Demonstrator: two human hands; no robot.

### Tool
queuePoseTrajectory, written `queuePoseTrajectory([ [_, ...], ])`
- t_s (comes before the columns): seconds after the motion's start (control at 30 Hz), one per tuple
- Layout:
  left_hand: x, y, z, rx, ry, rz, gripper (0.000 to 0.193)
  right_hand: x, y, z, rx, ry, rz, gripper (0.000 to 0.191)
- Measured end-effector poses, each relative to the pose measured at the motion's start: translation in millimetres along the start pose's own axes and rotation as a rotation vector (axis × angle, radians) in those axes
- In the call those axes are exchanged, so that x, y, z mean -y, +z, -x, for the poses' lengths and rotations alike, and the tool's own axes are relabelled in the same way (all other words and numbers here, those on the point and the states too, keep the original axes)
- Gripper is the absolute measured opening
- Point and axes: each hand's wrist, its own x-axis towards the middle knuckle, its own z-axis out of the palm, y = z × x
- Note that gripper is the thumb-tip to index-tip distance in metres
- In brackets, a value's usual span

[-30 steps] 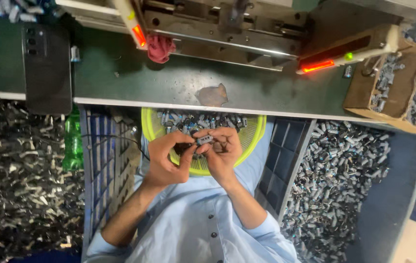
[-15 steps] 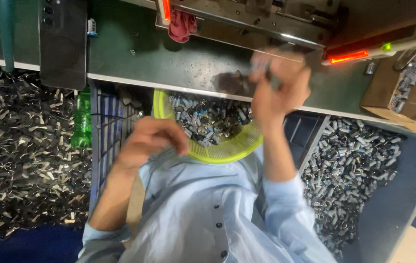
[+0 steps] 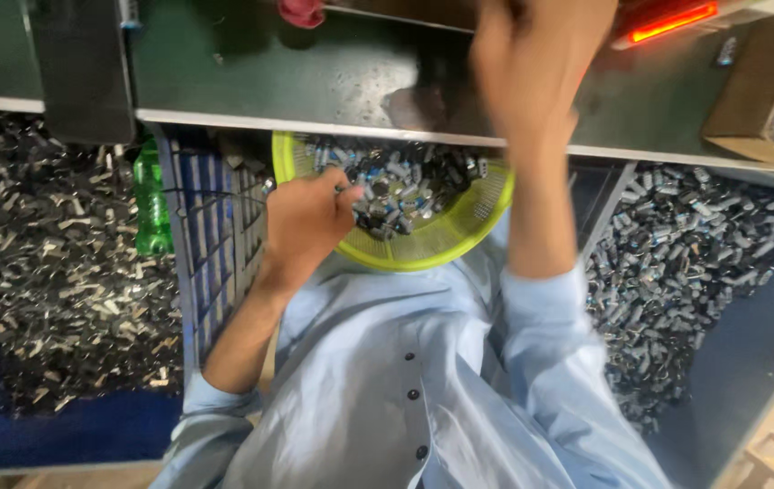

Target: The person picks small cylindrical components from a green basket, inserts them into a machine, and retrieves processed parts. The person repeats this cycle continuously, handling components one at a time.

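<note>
A yellow perforated basket (image 3: 459,237) rests in my lap, holding several small grey and blue metal parts (image 3: 396,186). My left hand (image 3: 304,225) lies at the basket's left rim with its fingertips curled down among the parts; whether it grips one is hidden. My right hand (image 3: 536,68) is raised over the green worktable (image 3: 251,77) at the top of the view. It is blurred, seen from the back, and anything in its fingers is hidden.
A machine with a glowing red light (image 3: 672,20) stands behind the table. A green bottle (image 3: 152,195) and a blue crate (image 3: 215,244) sit on the left by a pile of metal scraps (image 3: 52,272). A heap of parts (image 3: 677,263) fills the right bin. A cardboard box (image 3: 767,86) is at the top right.
My hands, together over the basket a second ago, have parted. The right hand rose to the table and machine. The left hand dropped back to the basket's parts.
</note>
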Motion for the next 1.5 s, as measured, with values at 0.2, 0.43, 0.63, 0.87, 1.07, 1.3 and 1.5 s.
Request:
queuePoseTrajectory([
  [0.2, 5.3, 82.1, -21.7, 0.060, 0.207, -0.057, 0.006, 66.5, -29.1, 76.5, -0.001, 0.176, -0.440, 0.025],
  [0.43, -4.2, 97.8, -35.4, -0.059, 0.346, -0.115, 0.008, 59.7, -42.6, 141.4, 0.173, 0.431, -0.469, 0.024],
  [0.63, -45.5, 30.2, -12.1, 0.050, 0.246, 0.088, 0.024, 56.1, -37.0, 161.6, 0.220, 0.449, -0.636, 0.033],
  [0.87, -63.6, -5.2, -13.5, -0.381, 0.369, 0.452, 0.024, 63.4, -24.5, 169.3, -0.002, 0.848, -1.129, 0.015],
  [1.07, -51.7, -6.1, -16.5, -0.121, 0.273, 0.679, 0.015, 72.8, -18.7, 169.8, -0.050, 0.915, -1.245, 0.017],
  [1.3, -45.0, -16.7, -10.8, -0.017, 0.118, 0.805, 0.006, 75.8, -6.5, 167.2, 0.002, 0.937, -1.325, 0.026],
  [1.5, 8.0, -48.9, 6.0, 0.146, 0.155, 1.180, 0.025, 62.1, 1.2, 148.3, -0.079, 1.393, -1.971, 0.021],
])
